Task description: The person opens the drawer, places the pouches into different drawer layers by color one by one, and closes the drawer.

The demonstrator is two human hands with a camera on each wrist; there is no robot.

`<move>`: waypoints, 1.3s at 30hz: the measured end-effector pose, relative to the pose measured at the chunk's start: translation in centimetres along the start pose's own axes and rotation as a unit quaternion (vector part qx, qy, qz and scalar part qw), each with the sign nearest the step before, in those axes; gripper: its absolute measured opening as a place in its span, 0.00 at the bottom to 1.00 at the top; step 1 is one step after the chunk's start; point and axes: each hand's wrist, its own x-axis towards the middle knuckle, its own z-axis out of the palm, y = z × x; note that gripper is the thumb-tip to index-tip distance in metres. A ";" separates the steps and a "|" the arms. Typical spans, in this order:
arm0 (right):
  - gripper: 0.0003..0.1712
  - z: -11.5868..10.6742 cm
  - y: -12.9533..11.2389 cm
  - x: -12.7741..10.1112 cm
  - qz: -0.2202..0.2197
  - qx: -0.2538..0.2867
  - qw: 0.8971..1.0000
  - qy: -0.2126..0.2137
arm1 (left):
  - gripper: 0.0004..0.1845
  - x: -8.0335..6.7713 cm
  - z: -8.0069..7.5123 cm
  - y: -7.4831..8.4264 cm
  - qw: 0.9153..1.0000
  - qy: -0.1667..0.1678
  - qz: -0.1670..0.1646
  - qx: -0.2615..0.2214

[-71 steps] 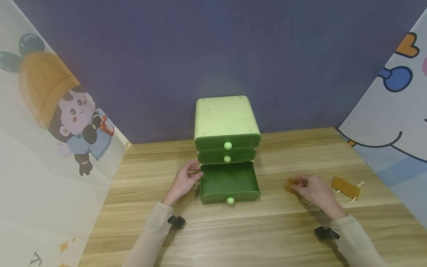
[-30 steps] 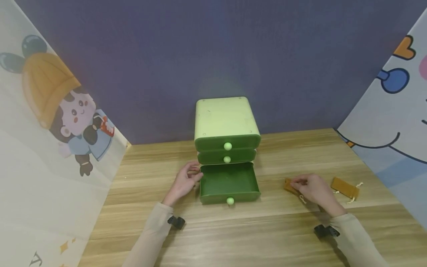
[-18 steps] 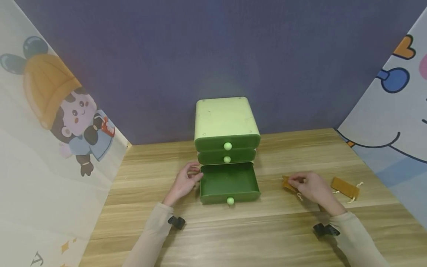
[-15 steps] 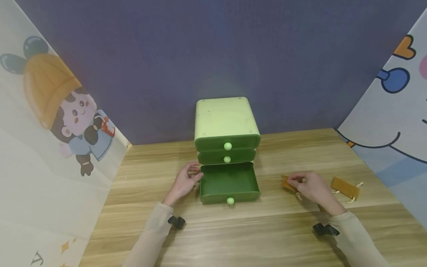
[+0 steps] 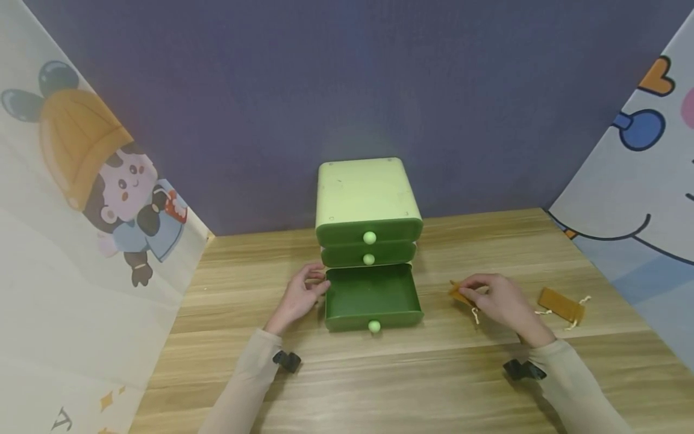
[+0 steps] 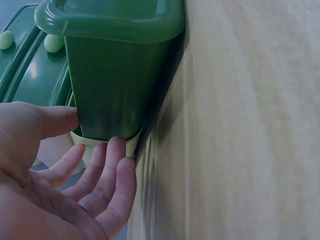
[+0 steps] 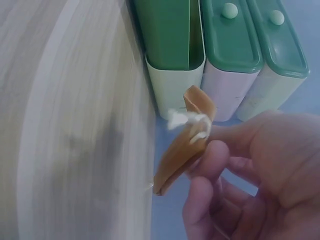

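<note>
In the head view my right hand pinches a small orange drawstring pouch between thumb and fingertips. The right wrist view shows that pouch raised beside the wooden surface, tilted, its white cord dangling. My left hand rests at the left side of the pulled-out bottom drawer. Seen from the left wrist, the thumb meets the side of the green drawer, while the other fingers are loosely bent near the cabinet's pale edge, holding nothing. A second orange pouch lies flat on the table, right of my right hand.
The pale green cabinet stands against the dark back wall. Its upper drawer and middle drawer are pushed in, each with a round knob. Cartoon-printed panels flank the wooden table at left and right.
My right hand has picked the pouch up from the table and carried it a little left toward the cabinet. The left hand, the drawers and the second pouch keep their places.
</note>
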 end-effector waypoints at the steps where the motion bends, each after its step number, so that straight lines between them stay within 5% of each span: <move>1: 0.12 0.0 -0.1 0.0 -0.001 0.003 1.000 -0.003 | 0.27 0.0 0.0 0.0 1.000 0.000 0.000 0.000; 20: 0.06 0.1 -1.7 0.6 -0.060 0.034 0.998 0.010 | 0.27 0.3 0.0 -0.2 1.000 -0.009 -0.003 0.021; 39: 0.09 0.6 -4.7 1.8 -0.071 0.084 0.994 -0.019 | 0.27 0.1 0.0 -0.3 1.000 -0.012 -0.005 0.017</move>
